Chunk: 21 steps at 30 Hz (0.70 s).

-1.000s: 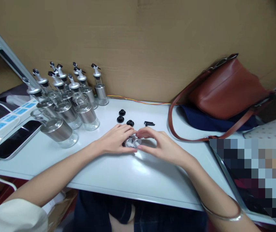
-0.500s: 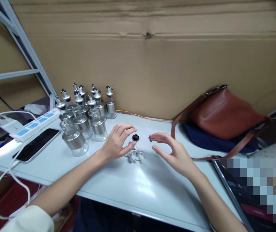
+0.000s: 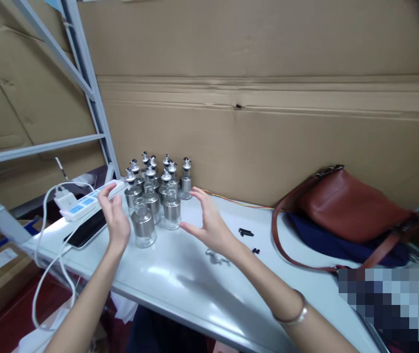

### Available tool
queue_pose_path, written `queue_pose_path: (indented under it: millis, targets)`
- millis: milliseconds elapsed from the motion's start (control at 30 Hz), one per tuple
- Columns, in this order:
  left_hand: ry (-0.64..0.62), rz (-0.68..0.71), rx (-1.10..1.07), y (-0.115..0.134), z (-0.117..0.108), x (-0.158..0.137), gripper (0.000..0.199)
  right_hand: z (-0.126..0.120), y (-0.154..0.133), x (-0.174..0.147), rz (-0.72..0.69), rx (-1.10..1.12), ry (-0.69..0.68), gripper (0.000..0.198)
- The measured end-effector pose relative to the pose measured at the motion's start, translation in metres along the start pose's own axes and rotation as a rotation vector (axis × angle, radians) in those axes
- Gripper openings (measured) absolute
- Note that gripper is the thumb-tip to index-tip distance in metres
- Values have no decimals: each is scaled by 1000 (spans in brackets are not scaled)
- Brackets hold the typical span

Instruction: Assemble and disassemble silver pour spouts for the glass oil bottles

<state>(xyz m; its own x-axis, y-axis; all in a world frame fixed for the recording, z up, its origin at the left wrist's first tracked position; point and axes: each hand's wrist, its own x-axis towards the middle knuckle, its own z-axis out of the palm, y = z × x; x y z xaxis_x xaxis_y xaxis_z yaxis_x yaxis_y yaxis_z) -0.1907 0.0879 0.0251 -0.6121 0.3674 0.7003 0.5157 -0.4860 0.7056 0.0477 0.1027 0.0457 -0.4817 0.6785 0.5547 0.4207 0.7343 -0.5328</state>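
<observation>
My left hand (image 3: pixel 116 220) is raised just left of the front glass bottle (image 3: pixel 144 226), its fingers open with nothing in them. My right hand (image 3: pixel 212 225) is open too, thumb and fingers apart, reaching toward a second glass bottle (image 3: pixel 172 212). Both bottles have a metal band and carry no pourer top. Behind them stand several similar bottles, some with silver and black pourer tops (image 3: pixel 186 164). Small silver pieces (image 3: pixel 216 257) lie below my right wrist, partly hidden by it. Beyond that forearm are small black strips (image 3: pixel 246 232) and tiny black parts (image 3: pixel 256 251).
A white power strip (image 3: pixel 87 202) and a phone (image 3: pixel 86 229) with white cables lie at the left. At the right, a brown leather bag (image 3: pixel 352 211) rests on dark blue cloth, its strap on the table. Cardboard (image 3: pixel 268 147) walls the back; a metal frame (image 3: pixel 84 63) rises at left.
Both hands have moved left from the small parts to the bottles. The view has shifted, bringing black strips into sight. The round black piece earlier between the hands no longer shows.
</observation>
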Motion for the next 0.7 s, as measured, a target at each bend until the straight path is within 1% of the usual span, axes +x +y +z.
queue_pose_path:
  millis: [67, 133, 233, 300, 367, 467, 567, 700]
  targets:
    - [-93, -41, 13, -7, 2, 12, 28, 20, -6, 13, -25, -51, -24, 75]
    - [-218, -28, 13, -9, 6, 20, 31, 36, -8, 24, -25, -85, -42, 81]
    - [-407, -1, 8, -10, 13, 22, 39, 53, -8, 37, 39, -53, -53, 89]
    - [-484, -7, 10, -12, 19, 19, 40, 60, -8, 41, 79, 2, -59, 94]
    - [-512, -24, 16, -15, 24, 14, 40, 67, -9, 42, 107, 52, -61, 99]
    - [-515, -51, 23, -20, 32, 5, 38, 74, -11, 40, 125, 94, -42, 103]
    - [-494, -81, 29, -20, 41, -2, 35, 76, -10, 37, 104, 102, -15, 98]
    - [-433, -121, 36, -13, 49, -14, 31, 73, -5, 34, 94, 100, -4, 92]
